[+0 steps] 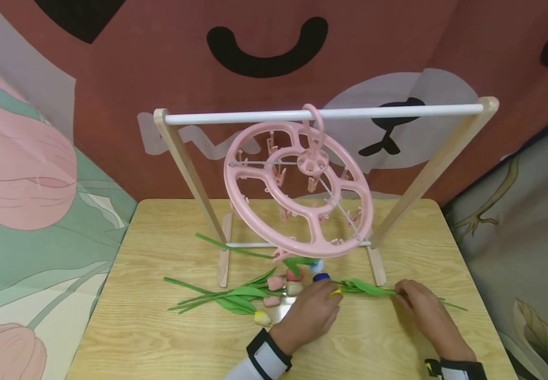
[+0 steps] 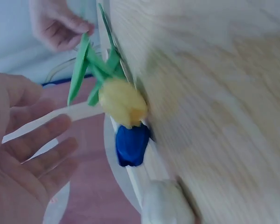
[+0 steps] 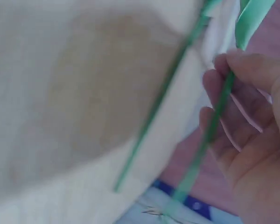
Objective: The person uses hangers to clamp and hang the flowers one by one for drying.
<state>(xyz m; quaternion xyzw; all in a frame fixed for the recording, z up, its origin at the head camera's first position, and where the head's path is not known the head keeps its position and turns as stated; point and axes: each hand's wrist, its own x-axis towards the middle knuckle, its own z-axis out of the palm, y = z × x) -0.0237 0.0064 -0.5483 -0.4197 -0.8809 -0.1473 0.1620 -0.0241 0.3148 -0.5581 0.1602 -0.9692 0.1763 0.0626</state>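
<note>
In the head view my left hand (image 1: pixel 309 314) is beside a blue tulip (image 1: pixel 321 276) and a yellow tulip (image 1: pixel 336 291). The left wrist view shows its fingers spread loosely, apart from the yellow tulip (image 2: pixel 121 101) and the blue tulip (image 2: pixel 132 145). My right hand (image 1: pixel 423 306) pinches a green tulip stem (image 3: pixel 220 102) between thumb and fingers, just below a leaf (image 3: pixel 253 21). A second stem (image 3: pixel 154 109) lies on the table alongside. Which bloom belongs to the pinched stem I cannot tell.
Several pink, white and yellow tulips, among them a yellow one (image 1: pixel 262 317), lie left of my left hand. Behind them a pink round clip hanger (image 1: pixel 318 248) hangs from a white rail (image 1: pixel 236 116) on a wooden stand (image 1: pixel 193 177). A light blue flower (image 1: pixel 317 265) lies below it.
</note>
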